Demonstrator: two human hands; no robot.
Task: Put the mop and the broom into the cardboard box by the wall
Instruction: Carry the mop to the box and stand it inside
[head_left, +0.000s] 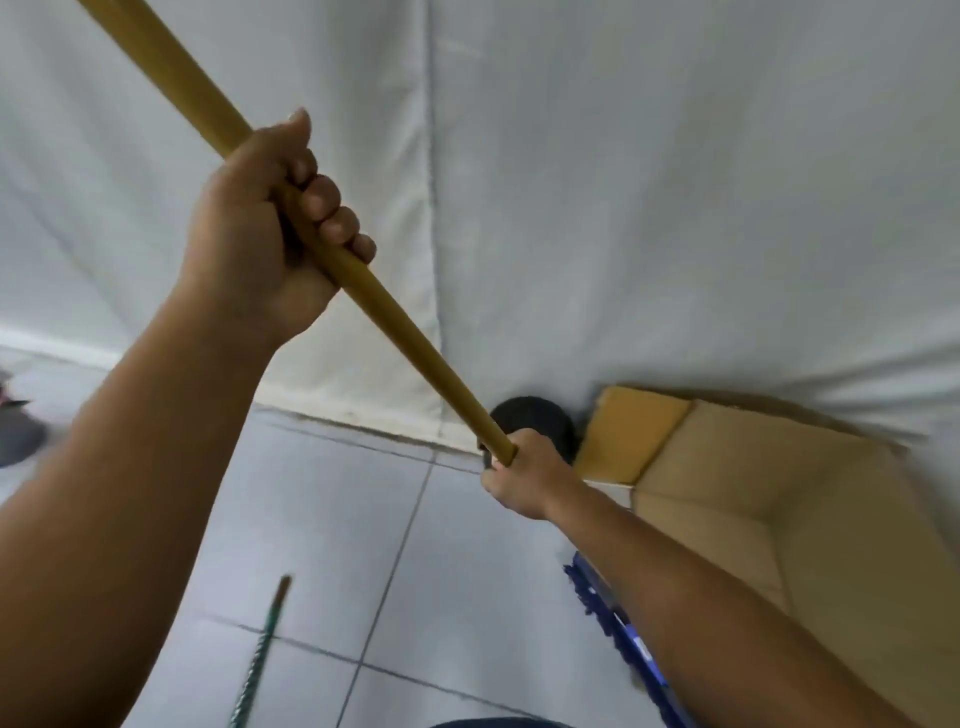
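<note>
A long yellow-brown wooden handle (400, 332) runs diagonally from the top left down to the centre. My left hand (260, 228) is closed around its upper part. My right hand (524, 475) is closed around its lower end, just left of the open cardboard box (753, 493) that stands against the white wall. A blue fringed mop head (613, 618) shows below my right forearm, beside the box. Whether it belongs to the handle I hold is hidden by my arm. A second thin green-striped stick (260, 654) lies on the floor at the bottom left.
A white cloth-covered wall (623, 182) fills the upper view. A dark round object (535, 421) sits at the wall's foot left of the box. Grey floor tiles (322, 509) spread below. A grey shape (18, 431) lies at the far left edge.
</note>
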